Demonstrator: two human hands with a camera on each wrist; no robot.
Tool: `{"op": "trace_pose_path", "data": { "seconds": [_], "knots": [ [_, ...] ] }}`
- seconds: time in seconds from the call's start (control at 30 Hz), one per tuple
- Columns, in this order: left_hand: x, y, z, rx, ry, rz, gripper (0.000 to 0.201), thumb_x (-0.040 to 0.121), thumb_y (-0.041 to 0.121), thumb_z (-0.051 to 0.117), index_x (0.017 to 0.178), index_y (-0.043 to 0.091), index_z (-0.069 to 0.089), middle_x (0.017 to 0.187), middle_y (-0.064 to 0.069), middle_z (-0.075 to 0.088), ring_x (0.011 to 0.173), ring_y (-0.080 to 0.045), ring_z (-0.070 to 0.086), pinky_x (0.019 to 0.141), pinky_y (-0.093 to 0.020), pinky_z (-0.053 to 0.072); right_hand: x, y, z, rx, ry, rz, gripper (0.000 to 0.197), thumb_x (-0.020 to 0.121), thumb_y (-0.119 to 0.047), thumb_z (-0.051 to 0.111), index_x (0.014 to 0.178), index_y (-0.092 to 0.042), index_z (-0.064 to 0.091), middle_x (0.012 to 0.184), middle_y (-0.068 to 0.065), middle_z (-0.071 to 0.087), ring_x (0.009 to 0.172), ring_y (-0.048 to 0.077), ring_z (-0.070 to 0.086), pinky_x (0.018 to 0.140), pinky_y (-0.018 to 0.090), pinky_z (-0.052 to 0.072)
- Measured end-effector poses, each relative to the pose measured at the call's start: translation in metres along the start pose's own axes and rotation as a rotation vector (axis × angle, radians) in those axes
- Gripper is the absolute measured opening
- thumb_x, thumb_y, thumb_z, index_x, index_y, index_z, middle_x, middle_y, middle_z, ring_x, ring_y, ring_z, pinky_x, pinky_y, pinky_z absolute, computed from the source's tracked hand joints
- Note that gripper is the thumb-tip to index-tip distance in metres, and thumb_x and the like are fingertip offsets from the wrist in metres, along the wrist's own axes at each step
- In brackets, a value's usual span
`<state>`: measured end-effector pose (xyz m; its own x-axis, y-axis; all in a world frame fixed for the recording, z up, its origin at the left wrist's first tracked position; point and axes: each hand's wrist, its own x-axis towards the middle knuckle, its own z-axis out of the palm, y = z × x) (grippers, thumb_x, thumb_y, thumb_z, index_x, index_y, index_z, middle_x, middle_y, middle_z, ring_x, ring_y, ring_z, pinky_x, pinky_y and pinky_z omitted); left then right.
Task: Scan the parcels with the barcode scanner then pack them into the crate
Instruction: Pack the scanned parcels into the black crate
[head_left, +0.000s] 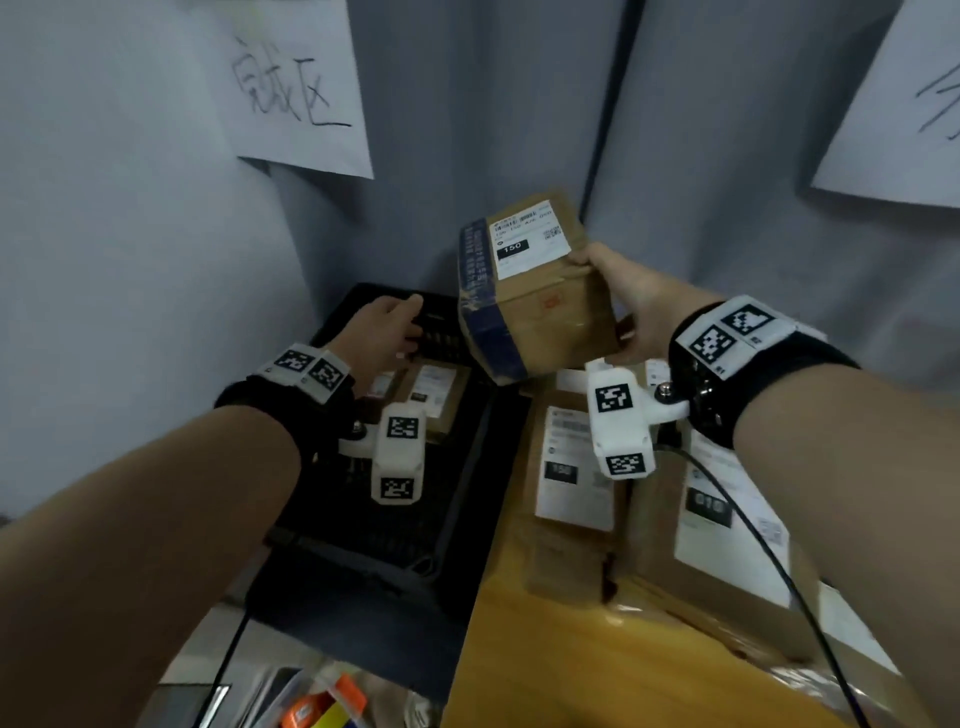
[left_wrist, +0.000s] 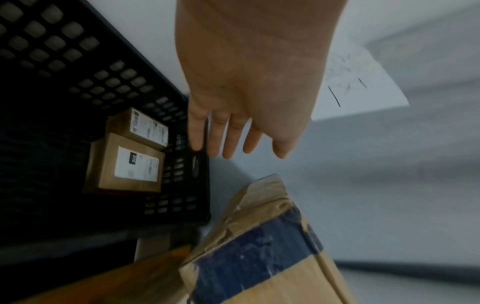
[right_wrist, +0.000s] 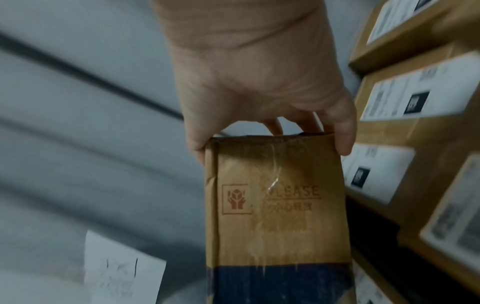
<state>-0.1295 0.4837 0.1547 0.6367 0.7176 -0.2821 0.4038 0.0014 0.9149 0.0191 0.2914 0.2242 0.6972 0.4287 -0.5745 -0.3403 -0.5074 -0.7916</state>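
Note:
My right hand grips a brown cardboard parcel with blue tape and a white label, held tilted in the air above the gap between crate and table. In the right wrist view the thumb and fingers clamp the parcel at its near end. A black lattice crate sits at the left with two small labelled parcels inside. My left hand hovers over the crate's far side, fingers straight and holding nothing. No barcode scanner shows in any view.
Several labelled parcels lie on the yellow-brown table at the right. A black cable runs across them. Paper signs hang on the grey partition behind. Colourful items lie at the bottom edge.

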Motion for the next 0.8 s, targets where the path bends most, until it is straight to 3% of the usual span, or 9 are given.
{"op": "trace_pose_path", "data": {
  "seconds": [0.13,0.2,0.27,0.37,0.47,0.6,0.67,0.73,0.8],
  "knots": [
    [0.007,-0.028,-0.055,-0.058,-0.080,-0.217,0.069,0.087,0.069,0.043,0.133,0.019,0.047,0.119,-0.003,0.058,0.097,-0.019,0.059,0.069,-0.032,0.050,0.015,-0.005,0.079,-0.003,-0.111,0.031,0.047,0.077,-0.056,0.065,0.103,-0.018,0.057,0.104,0.009,0.062,0.091,0.025,0.059,0.094,0.046,0.048],
    [0.012,-0.050,-0.078,-0.060,-0.116,-0.290,0.074,0.081,0.074,0.046,0.136,0.024,0.045,0.119,-0.006,0.060,0.095,-0.022,0.061,0.065,-0.032,0.048,0.027,0.004,0.121,0.009,-0.177,0.057,0.045,0.075,-0.055,0.067,0.101,-0.021,0.057,0.104,0.008,0.063,0.092,0.025,0.060,0.089,0.043,0.049],
    [0.021,-0.073,-0.093,-0.096,-0.145,-0.349,0.061,0.085,0.068,0.047,0.131,0.027,0.046,0.106,-0.004,0.062,0.090,-0.023,0.062,0.067,-0.034,0.048,0.043,0.023,0.158,0.025,-0.240,0.099,0.042,0.076,-0.054,0.067,0.101,-0.023,0.057,0.103,0.006,0.063,0.095,0.024,0.060,0.089,0.044,0.050],
    [0.034,-0.112,-0.108,-0.085,-0.060,-0.386,0.042,0.090,0.049,0.053,0.124,0.023,0.049,0.100,-0.004,0.061,0.093,-0.024,0.060,0.076,-0.035,0.048,0.067,0.062,0.203,0.032,-0.291,0.180,0.048,0.076,-0.052,0.068,0.113,-0.024,0.057,0.107,0.006,0.064,0.098,0.024,0.061,0.094,0.044,0.049],
    [0.051,-0.151,-0.122,0.233,-0.012,-0.317,0.029,0.090,0.035,0.055,0.105,0.010,0.059,0.094,-0.011,0.061,0.080,-0.023,0.059,0.065,-0.029,0.042,0.092,0.097,0.230,0.005,-0.275,0.260,0.052,0.074,-0.045,0.071,0.119,-0.023,0.056,0.111,0.007,0.063,0.101,0.027,0.059,0.091,0.045,0.049],
    [0.071,-0.191,-0.134,0.401,0.036,-0.306,0.047,0.093,0.033,0.055,0.133,0.009,0.047,0.129,-0.011,0.052,0.112,-0.027,0.054,0.088,-0.030,0.044,0.128,0.130,0.257,-0.031,-0.312,0.357,0.043,0.077,-0.036,0.074,0.113,-0.018,0.062,0.110,0.010,0.065,0.100,0.030,0.061,0.086,0.045,0.052],
    [0.079,-0.202,-0.136,0.401,0.015,-0.304,0.046,0.096,0.029,0.052,0.135,0.008,0.044,0.131,-0.012,0.051,0.109,-0.023,0.051,0.085,-0.026,0.040,0.147,0.141,0.269,-0.086,-0.319,0.392,0.043,0.076,-0.033,0.076,0.112,-0.014,0.064,0.109,0.012,0.066,0.097,0.031,0.063,0.080,0.044,0.055],
    [0.088,-0.212,-0.138,0.411,-0.002,-0.294,0.043,0.097,0.028,0.050,0.135,0.008,0.044,0.131,-0.012,0.052,0.104,-0.019,0.050,0.085,-0.025,0.038,0.166,0.149,0.280,-0.139,-0.324,0.399,0.051,0.069,-0.028,0.080,0.115,-0.012,0.064,0.111,0.015,0.066,0.098,0.034,0.064,0.084,0.051,0.056],
    [0.098,-0.217,-0.140,0.429,-0.013,-0.286,0.043,0.098,0.028,0.049,0.136,0.008,0.043,0.132,-0.012,0.052,0.109,-0.020,0.050,0.085,-0.024,0.038,0.188,0.154,0.287,-0.197,-0.344,0.410,0.055,0.063,-0.025,0.082,0.113,-0.010,0.065,0.111,0.016,0.066,0.095,0.033,0.065,0.079,0.047,0.058]
  ]
}}
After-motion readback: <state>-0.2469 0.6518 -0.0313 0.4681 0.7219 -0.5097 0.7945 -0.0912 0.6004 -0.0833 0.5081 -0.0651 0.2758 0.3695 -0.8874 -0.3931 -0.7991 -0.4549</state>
